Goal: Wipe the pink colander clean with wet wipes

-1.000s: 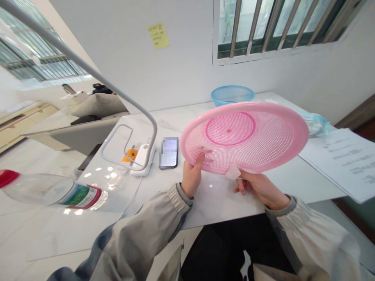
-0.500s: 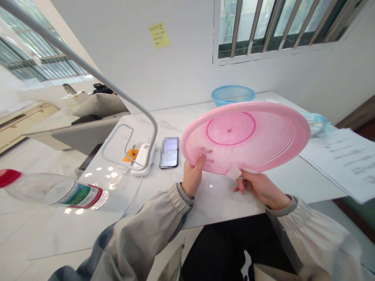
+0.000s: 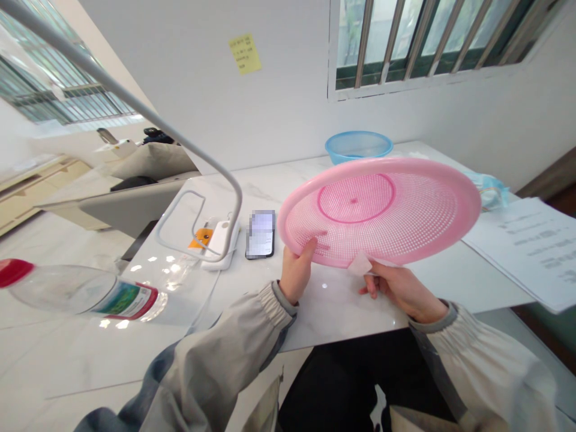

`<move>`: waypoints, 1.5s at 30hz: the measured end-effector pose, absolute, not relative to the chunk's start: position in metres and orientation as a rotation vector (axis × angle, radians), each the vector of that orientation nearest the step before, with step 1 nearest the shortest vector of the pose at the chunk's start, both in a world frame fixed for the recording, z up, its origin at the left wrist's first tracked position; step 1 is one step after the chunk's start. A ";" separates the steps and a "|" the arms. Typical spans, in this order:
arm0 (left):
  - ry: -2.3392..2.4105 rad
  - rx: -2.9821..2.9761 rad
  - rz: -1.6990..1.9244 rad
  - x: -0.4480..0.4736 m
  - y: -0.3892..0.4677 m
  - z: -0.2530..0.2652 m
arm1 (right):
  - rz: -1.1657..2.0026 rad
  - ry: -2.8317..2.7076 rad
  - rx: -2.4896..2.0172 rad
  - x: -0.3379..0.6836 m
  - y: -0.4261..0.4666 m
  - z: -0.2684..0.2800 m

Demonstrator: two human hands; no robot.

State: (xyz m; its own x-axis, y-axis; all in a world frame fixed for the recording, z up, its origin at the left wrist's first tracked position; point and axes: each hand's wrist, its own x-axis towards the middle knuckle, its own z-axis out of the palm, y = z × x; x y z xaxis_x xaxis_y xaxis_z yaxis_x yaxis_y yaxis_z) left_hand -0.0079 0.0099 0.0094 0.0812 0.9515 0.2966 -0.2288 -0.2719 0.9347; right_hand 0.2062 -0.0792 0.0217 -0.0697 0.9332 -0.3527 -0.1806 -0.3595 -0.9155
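A pink mesh basket [image 3: 418, 210] is tilted above the table, its inside facing me. My left hand [image 3: 297, 270] grips its near-left rim, thumb inside and fingers showing through the mesh from behind. Pinched in my right hand [image 3: 398, 288] is a small white tissue [image 3: 360, 263], pressed against the basket's near rim. The remaining right fingers curl below the rim. Behind the pink basket stands a blue basket [image 3: 359, 146], partly covered by it.
On the white table [image 3: 342, 312] lie a phone [image 3: 260, 235], a white device [image 3: 221, 247] and an orange card [image 3: 201, 238]. A clear bottle [image 3: 85, 290] is at left, beneath a grey lamp arm [image 3: 180, 141]. Papers [image 3: 531, 252] and a blue-white packet [image 3: 492, 191] lie at right.
The pink basket's right side has shifted slightly to the right. Both hands keep nearly the same place and grip.
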 end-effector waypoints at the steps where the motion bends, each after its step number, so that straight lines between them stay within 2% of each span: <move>1: 0.814 1.299 1.419 -0.008 0.010 0.009 | 1.585 -0.895 -1.304 0.206 -0.079 0.022; 45: 0.820 1.268 1.417 -0.006 0.008 0.015 | 1.590 -0.921 -1.285 0.207 -0.080 0.023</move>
State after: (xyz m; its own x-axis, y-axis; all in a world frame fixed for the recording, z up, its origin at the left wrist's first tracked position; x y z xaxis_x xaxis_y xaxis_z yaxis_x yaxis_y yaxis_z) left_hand -0.0061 0.0077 0.0151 0.0757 0.9592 0.2725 -0.2418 -0.2474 0.9382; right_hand 0.2067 -0.0803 0.0230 -0.0893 0.9372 -0.3373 -0.1732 -0.3481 -0.9213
